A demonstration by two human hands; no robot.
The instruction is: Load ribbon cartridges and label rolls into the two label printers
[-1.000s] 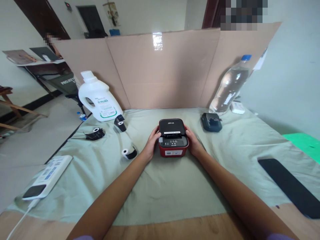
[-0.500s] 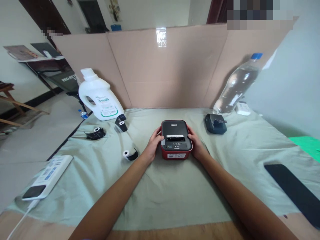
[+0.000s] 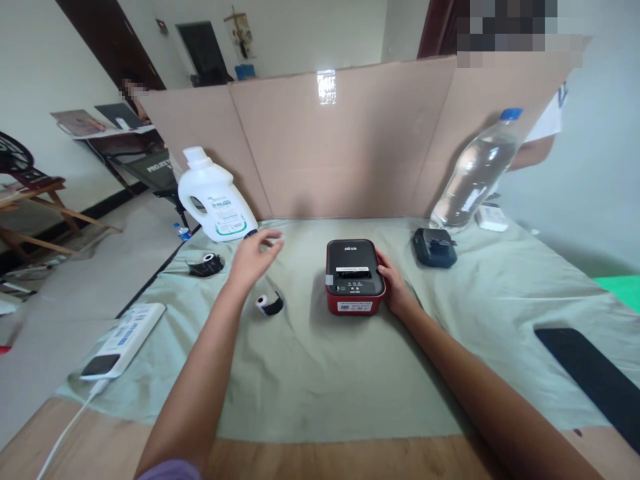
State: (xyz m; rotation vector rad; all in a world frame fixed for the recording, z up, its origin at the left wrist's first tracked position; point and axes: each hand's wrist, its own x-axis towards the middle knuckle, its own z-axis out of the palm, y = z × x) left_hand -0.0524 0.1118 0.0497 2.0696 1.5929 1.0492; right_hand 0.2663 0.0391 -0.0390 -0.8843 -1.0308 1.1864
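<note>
A small red label printer (image 3: 355, 280) with a black top stands on the cloth in front of me. My right hand (image 3: 394, 283) grips its right side, thumb against the top edge. My left hand (image 3: 256, 257) is off the printer, over to the left, with fingers apart and nothing visible in them. It covers most of a black-and-white roll, of which only a dark bit shows by the fingers. Nearer to me lies a second roll of white paper with a black strip (image 3: 269, 304). A third roll (image 3: 206, 264) sits farther left.
A white jug (image 3: 215, 200) and a large clear bottle (image 3: 477, 177) lean against the cardboard screen (image 3: 350, 147). A black device (image 3: 434, 248) is right of the printer. A power strip (image 3: 125, 341) lies left, a phone (image 3: 590, 377) right. A person's arm shows behind the screen.
My left hand has let go of the printer and moved left and away from me, over the back roll. My right hand stays on the printer. The view has shifted slightly.
</note>
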